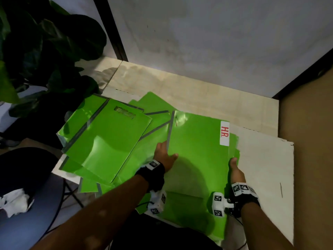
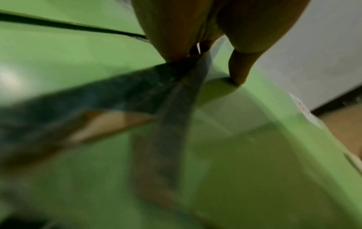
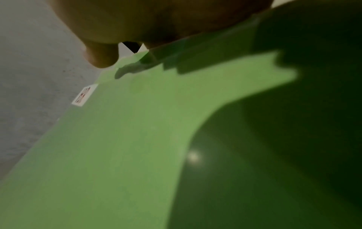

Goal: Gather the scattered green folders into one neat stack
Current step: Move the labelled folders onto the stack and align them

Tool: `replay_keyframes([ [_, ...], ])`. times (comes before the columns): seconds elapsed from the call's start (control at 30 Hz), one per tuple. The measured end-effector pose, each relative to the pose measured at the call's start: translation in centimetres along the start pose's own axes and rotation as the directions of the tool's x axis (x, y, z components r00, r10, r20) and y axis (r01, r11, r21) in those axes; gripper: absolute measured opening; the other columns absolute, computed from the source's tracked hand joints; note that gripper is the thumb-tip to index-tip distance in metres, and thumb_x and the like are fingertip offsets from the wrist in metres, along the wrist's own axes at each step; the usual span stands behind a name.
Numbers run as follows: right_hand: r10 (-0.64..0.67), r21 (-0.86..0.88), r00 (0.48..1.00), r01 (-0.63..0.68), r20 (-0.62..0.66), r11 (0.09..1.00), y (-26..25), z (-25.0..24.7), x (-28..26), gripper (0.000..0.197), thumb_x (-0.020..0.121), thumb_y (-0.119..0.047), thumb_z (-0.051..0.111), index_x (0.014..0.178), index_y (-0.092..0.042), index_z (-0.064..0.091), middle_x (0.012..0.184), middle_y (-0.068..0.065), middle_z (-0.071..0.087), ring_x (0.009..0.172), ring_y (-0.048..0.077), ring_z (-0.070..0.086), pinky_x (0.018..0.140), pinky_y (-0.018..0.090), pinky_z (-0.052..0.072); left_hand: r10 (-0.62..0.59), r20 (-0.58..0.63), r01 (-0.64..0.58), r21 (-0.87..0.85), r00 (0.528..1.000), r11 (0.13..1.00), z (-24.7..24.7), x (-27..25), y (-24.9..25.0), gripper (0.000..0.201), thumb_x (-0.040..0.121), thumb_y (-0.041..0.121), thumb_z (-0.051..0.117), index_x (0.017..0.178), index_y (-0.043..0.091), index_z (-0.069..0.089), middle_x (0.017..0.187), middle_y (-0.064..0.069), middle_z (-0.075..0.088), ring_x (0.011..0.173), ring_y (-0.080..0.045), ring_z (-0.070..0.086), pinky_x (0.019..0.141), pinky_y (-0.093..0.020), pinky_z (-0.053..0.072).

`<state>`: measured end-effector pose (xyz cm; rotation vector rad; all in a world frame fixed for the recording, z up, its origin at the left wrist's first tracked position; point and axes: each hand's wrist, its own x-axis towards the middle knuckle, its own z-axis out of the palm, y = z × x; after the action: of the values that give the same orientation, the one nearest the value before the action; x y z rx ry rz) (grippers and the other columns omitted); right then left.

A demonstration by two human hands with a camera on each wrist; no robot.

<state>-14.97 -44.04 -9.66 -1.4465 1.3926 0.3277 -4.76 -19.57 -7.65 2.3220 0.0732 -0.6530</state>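
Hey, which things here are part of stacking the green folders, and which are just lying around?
Part of the job:
HR folder, gripped by left hand and right hand
scattered green folders
white table

Just lying about:
potted plant
crumpled white cloth
blue chair

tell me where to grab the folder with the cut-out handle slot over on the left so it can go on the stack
Take the slotted folder by its near long edge, coming from the right with the left hand. It lies flat on top of the loose folders, tilted, so that edge is exposed and a thumb-over, fingers-under pinch should lift it. The slot at its far end is a longer reach.
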Motion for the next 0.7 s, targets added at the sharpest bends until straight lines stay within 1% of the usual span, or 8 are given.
replay_keyframes([
  [0.07, -0.025, -0.033, 0.999, 0.024, -0.024, 0.999, 0.2, -0.1, 0.3, 0.086, 0.085, -0.069, 0.042, 0.126, 0.006, 0.051, 0.13, 0.027, 0.053, 0.11, 0.039, 0.054, 0.097, 0.043, 0.041, 0.082, 0.014, -0.083, 0.082, 0.997, 0.993, 0.5, -0.4, -0.3, 0.077, 0.083, 0.03, 0.071, 0.145, 0.01, 0.03, 0.135, -0.012, 0.042, 0.126, -0.028, 0.044, 0.104, -0.03, 0.036],
  [0.2, -0.048, -0.074, 0.998, 0.045, -0.043, 0.996, 0.4, -0.2, 0.2, 0.079, 0.083, -0.064, 0.053, 0.13, -0.001, 0.051, 0.13, 0.024, 0.054, 0.111, 0.039, 0.055, 0.097, 0.043, 0.043, 0.089, 0.047, -0.096, 0.164, 0.995, 0.982, 0.4, -0.4, -0.4, 0.083, 0.084, 0.035, 0.069, 0.149, 0.015, 0.022, 0.148, -0.008, 0.033, 0.135, -0.028, 0.035, 0.109, -0.036, 0.033],
  [0.27, -0.059, -0.069, 0.997, 0.055, -0.053, 0.996, 0.3, -0.1, 0.2, 0.077, 0.082, -0.066, 0.053, 0.123, -0.001, 0.056, 0.116, 0.022, 0.059, 0.097, 0.035, 0.056, 0.089, 0.04, 0.044, 0.12, 0.023, -0.122, 0.252, 0.992, 0.96, 0.2, -0.1, 0.2, 0.085, 0.086, 0.042, 0.064, 0.15, 0.013, 0.017, 0.156, -0.005, 0.019, 0.142, -0.026, 0.025, 0.112, -0.037, 0.03],
  [0.4, -0.055, -0.046, 0.998, 0.054, -0.035, 0.997, 0.3, 0.0, 0.2, 0.062, 0.083, -0.069, 0.048, 0.097, -0.009, 0.055, 0.095, 0.014, 0.053, 0.083, 0.028, 0.049, 0.076, 0.032, 0.036, 0.19, 0.013, -0.189, 0.182, 0.982, 0.965, -0.1, 1.8, 3.4, 0.091, 0.088, 0.035, 0.062, 0.153, 0.014, 0.002, 0.161, 0.0, -0.004, 0.148, -0.022, 0.008, 0.118, -0.032, 0.014],
  [0.47, -0.058, -0.045, 0.998, 0.057, -0.024, 0.997, 0.3, -0.1, 0.1, 0.062, 0.083, -0.068, 0.047, 0.099, -0.009, 0.055, 0.099, 0.016, 0.054, 0.085, 0.027, 0.049, 0.077, 0.032, 0.036, 0.227, 0.029, -0.228, 0.189, 0.974, 0.955, -0.4, 3.1, 5.2, 0.091, 0.089, 0.032, 0.061, 0.152, 0.021, -0.003, 0.161, 0.003, -0.008, 0.148, -0.021, 0.004, 0.118, -0.033, 0.012],
  [0.57, -0.079, -0.042, 0.997, 0.078, -0.018, 0.996, 0.1, -0.3, 0.0, 0.072, 0.086, -0.064, 0.049, 0.124, -0.003, 0.056, 0.124, 0.022, 0.058, 0.098, 0.032, 0.055, 0.087, 0.036, 0.041, 0.309, 0.115, -0.329, 0.372, 0.944, 0.868, -0.7, 5.1, 7.0, 0.086, 0.089, 0.035, 0.06, 0.152, 0.026, 0.002, 0.161, 0.004, -0.005, 0.149, -0.022, 0.0, 0.12, -0.04, 0.015],
  [0.63, -0.079, -0.045, 0.997, 0.078, -0.022, 0.996, -0.1, -0.4, -0.4, 0.075, 0.086, -0.063, 0.049, 0.13, -0.003, 0.052, 0.132, 0.021, 0.054, 0.111, 0.036, 0.055, 0.096, 0.039, 0.042, 0.302, 0.201, -0.363, 0.477, 0.932, 0.801, -0.8, 6.0, 7.5, 0.084, 0.089, 0.037, 0.058, 0.152, 0.029, 0.003, 0.161, 0.006, -0.003, 0.149, -0.021, -0.004, 0.118, -0.051, 0.021],
  [0.7, -0.069, -0.034, 0.997, 0.068, -0.024, 0.997, 0.0, -0.4, -0.4, 0.078, 0.084, -0.066, 0.05, 0.13, -0.003, 0.053, 0.133, 0.021, 0.054, 0.115, 0.037, 0.055, 0.1, 0.041, 0.042, 0.268, 0.265, -0.371, 0.515, 0.926, 0.773, -0.7, 6.5, 7.8, 0.082, 0.09, 0.038, 0.057, 0.153, 0.025, 0.006, 0.161, 0.002, 0.003, 0.149, -0.023, -0.002, 0.119, -0.052, 0.017],
])
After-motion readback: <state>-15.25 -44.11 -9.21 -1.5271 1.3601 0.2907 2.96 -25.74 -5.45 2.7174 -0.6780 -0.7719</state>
